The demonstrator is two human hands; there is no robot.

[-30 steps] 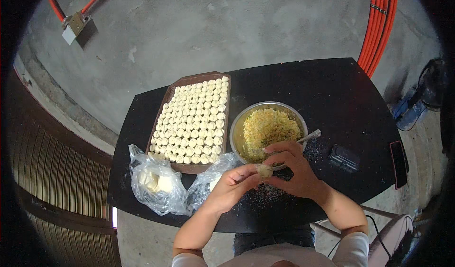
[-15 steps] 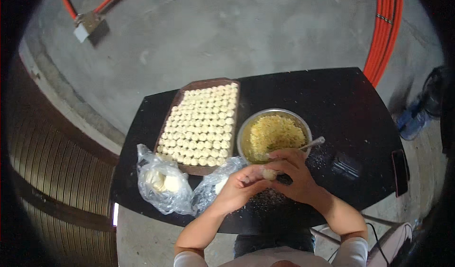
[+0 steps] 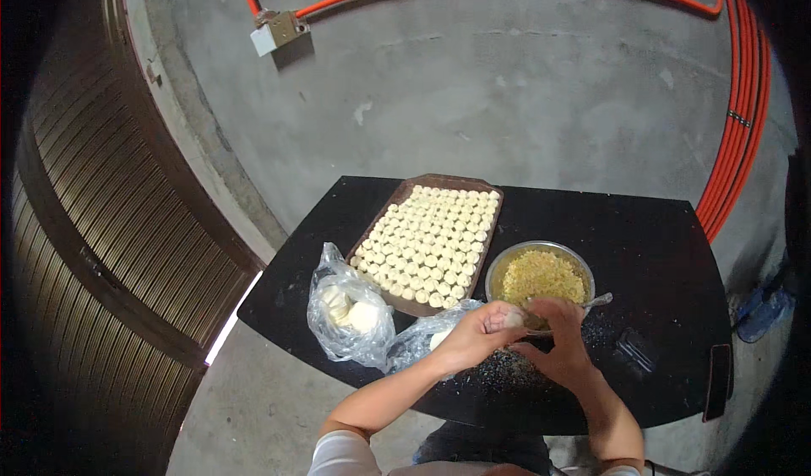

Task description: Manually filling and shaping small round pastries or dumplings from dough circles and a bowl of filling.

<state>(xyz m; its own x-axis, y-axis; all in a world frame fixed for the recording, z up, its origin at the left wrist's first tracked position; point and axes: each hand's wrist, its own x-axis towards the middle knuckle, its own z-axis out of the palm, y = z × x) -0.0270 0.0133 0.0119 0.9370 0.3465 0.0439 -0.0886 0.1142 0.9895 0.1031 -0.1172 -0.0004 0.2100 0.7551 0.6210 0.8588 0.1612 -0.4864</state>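
Note:
My left hand [image 3: 481, 334] is closed around a small pale dough ball [image 3: 513, 319], which shows at its fingertips. Just beside it, my right hand [image 3: 561, 345] is curved with thumb and fingers apart, and nothing shows between them. Both hands are over the near rim of a metal bowl [image 3: 492, 280] of crumbly yellow filling [image 3: 545, 275]. A spoon handle [image 3: 600, 299] sticks out past the bowl's right side. Left of the bowl lies a brown tray [image 3: 495, 238] with rows of small round pale dough pieces [image 3: 431, 244].
A clear plastic bag [image 3: 325, 275] with pale dough [image 3: 359, 315] stands at the table's left, another bag [image 3: 414, 341] next to it. At right are a dark plastic item [image 3: 635, 349] and a phone [image 3: 718, 381] by the black table's edge [image 3: 676, 214]. Crumbs are scattered near the bowl.
My view has tilted up and turned left, so the table sits lower and further right. My right fingers have come away from the dough ball, which stays in my left hand.

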